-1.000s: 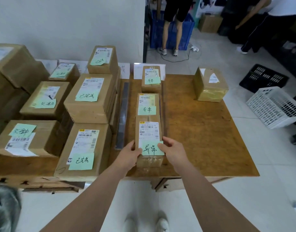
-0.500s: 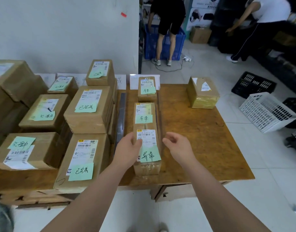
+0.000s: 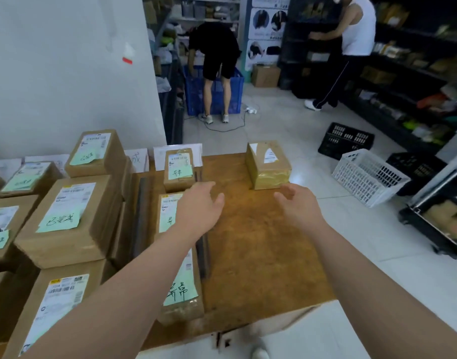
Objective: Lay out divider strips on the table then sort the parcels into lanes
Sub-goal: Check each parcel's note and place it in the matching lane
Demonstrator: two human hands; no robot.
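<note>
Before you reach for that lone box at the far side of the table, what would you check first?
1. Hands free: ok. The left hand and right hand are open and hold nothing.
2. Way to the lone parcel: ok. Only bare table lies between.
3. Which lane it belongs in: cannot tell. It shows a white label, but no green note like the one on the near parcel.
4. Divider strip: ok. It lies flat along the middle row.
5. Room right of the strip: ok, bare wood.
</note>
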